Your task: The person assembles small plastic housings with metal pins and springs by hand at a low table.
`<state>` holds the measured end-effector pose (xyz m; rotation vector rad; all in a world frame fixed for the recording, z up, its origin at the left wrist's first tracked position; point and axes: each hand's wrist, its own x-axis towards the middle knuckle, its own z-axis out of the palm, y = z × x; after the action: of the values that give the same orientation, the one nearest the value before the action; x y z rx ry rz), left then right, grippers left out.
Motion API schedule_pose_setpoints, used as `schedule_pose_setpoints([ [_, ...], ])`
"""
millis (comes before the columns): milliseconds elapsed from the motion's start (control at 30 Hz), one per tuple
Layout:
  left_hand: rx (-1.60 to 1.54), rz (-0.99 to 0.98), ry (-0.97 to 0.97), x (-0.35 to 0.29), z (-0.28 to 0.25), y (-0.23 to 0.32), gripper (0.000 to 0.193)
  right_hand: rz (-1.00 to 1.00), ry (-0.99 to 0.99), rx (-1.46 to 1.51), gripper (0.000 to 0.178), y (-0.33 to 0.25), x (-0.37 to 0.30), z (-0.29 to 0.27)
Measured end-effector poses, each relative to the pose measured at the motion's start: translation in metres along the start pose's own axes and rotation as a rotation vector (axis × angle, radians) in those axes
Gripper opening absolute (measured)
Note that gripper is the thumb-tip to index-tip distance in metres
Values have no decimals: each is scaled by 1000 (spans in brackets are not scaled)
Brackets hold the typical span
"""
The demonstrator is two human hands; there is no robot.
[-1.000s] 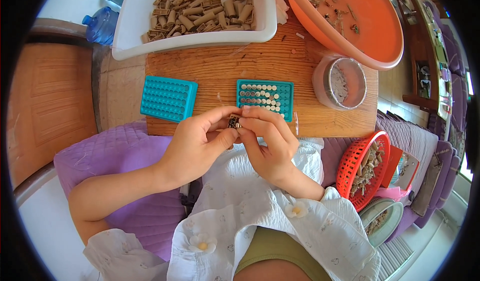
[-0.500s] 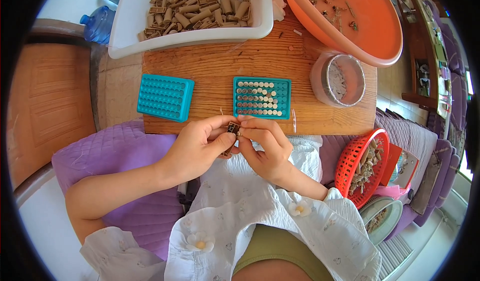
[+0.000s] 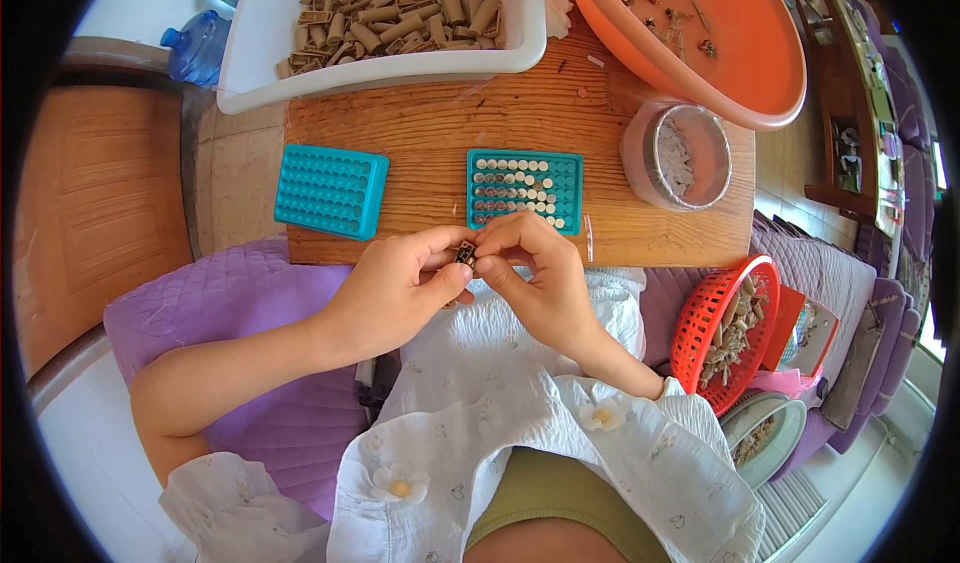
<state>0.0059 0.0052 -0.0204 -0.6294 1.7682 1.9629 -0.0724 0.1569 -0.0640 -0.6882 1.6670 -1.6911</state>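
Note:
Just beyond the table's near edge, my left hand (image 3: pixel 405 281) pinches a small brown plastic casing (image 3: pixel 465 254) between thumb and fingers. Dark recesses and small bright bits show in its open face; the rest is covered by my fingers. My right hand (image 3: pixel 540 275) comes in from the right, thumb and curled fingers closed at the casing's right edge. Any tiny part between those fingertips is hidden. Right behind the hands lies a teal tray (image 3: pixel 566 193) holding rows of round silvery button cells (image 3: pixel 515 179). Left of it sits a second teal tray (image 3: pixel 330 192) with rows of round hollows.
A white bin (image 3: pixel 380 81) of tan plastic casings (image 3: pixel 400 28) stands at the back left. An orange basin (image 3: pixel 690 73) and a clear round tub (image 3: pixel 676 157) are at the right. Beside the table, a red basket (image 3: pixel 698 338) holds pale pieces. A purple quilted seat (image 3: pixel 240 303) lies left.
My right hand has turned and its fingers have curled higher over the casing. The casing has tipped slightly in my left fingers. Both trays stay in place.

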Motion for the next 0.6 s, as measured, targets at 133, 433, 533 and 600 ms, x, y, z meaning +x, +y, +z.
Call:
schedule_pose_setpoints([
  [133,0,-21,-47,1,0,-3,24,65,-10,44,21,6,8,-13],
  [433,-1,-3,-53,0,-1,4,19,-23,293,-897,18,59,-7,-66],
  [533,-32,3,-48,0,-1,3,20,-125,312,-1076,18,67,-14,-60],
  [600,-35,-17,-44,-1,0,6,21,-130,323,-1096,17,72,-17,-59],
])
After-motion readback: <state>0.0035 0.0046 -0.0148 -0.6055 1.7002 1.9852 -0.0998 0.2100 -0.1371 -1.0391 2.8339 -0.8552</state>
